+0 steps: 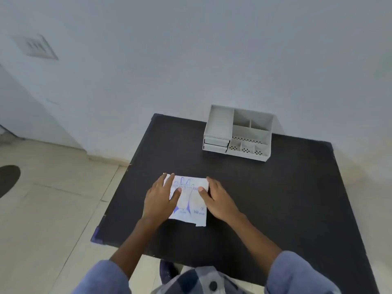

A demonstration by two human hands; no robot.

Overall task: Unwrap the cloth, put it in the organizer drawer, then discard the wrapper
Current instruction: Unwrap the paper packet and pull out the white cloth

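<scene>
On the dark, square tabletop (265, 198), near its front-left part, lies a flat white packet with blue printing (189, 200), still closed around whatever it holds. Both hands rest on it. The left hand (161, 198) lies palm down over the packet's left side, fingers (169, 181) stretched forward and spread, the thumb angled inward across the print. The right hand (218, 200) lies flat along the packet's right edge, its thumb pointing inward toward the left thumb, the two tips close but apart. Neither hand's grip is closed on the packet: the fingers are extended and press down on it rather than pinch it.

Well apart from the packet, at the back right of the tabletop close to the pale wall (191, 60), stands a light grey plastic organizer (237, 132) with several open compartments on its right side and two shallow drawers stacked on its left, both shut. Blue sleeves (297, 274) cover the upper forearms. Beige tiled floor (53, 209) shows to the left.
</scene>
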